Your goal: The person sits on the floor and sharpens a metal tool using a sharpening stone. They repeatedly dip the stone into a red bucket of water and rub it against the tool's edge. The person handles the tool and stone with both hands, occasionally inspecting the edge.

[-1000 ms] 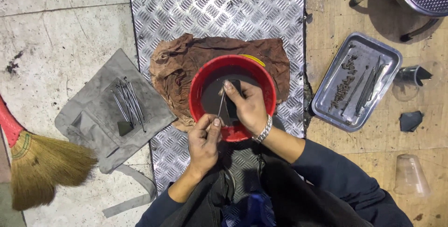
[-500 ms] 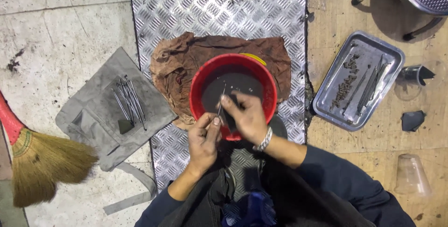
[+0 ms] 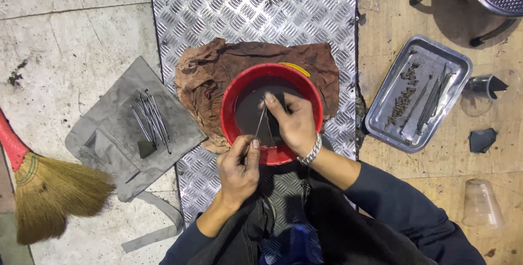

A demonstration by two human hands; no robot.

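**Red bowl, dark liquid, a thin rod**

Red plastic bowl (image 3: pixel 271 113) sits on a brown rag (image 3: pixel 207 74), holding dark liquid. I see my left hand (image 3: pixel 239 169) pinching a thin metal rod (image 3: pixel 260 123) over it; my right hand (image 3: pixel 294 123) grips a dark piece against the rod. The steel tray (image 3: pixel 417 93) at right holds small metal parts.

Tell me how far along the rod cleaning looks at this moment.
Partway, it seems. Several thin rods already lie on the grey cloth. In hand: the left hand pinches one rod over the red bowl while the right hand works a dark piece against it. More rods and small parts wait on the metal tray, apparently left to do.
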